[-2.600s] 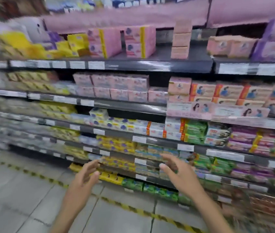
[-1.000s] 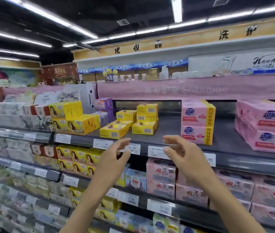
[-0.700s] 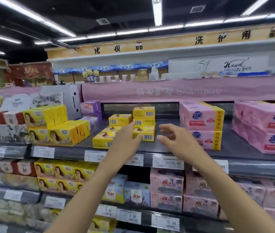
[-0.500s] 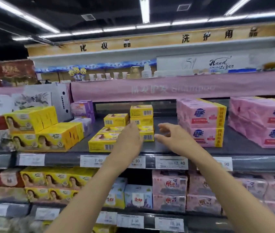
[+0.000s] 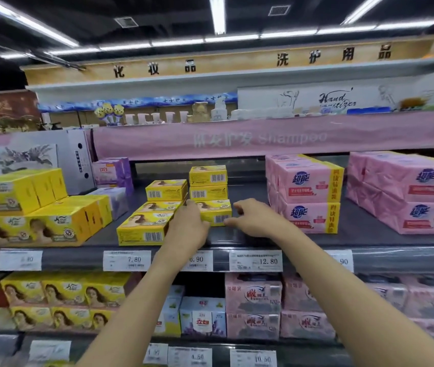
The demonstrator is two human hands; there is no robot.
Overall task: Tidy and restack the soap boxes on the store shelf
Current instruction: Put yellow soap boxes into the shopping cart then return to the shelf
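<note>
Loosely open and holding nothing, our left grip (image 5: 188, 229) and right grip (image 5: 255, 221) flank the bottom yellow soap box (image 5: 217, 211) of the stack (image 5: 207, 192) at twelve o'clock on the shelf (image 5: 369, 237), light stiff card we judge best pinched by its ends.

Outstretched, relaxed — left hand (image 5: 188, 230), right hand (image 5: 254, 221)

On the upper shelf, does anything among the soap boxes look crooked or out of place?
Yes. The small yellow boxes in the middle are untidy: the front box lies at an angle to the shelf edge, and the piles behind it have unequal heights. The pink packs look orderly.
</note>
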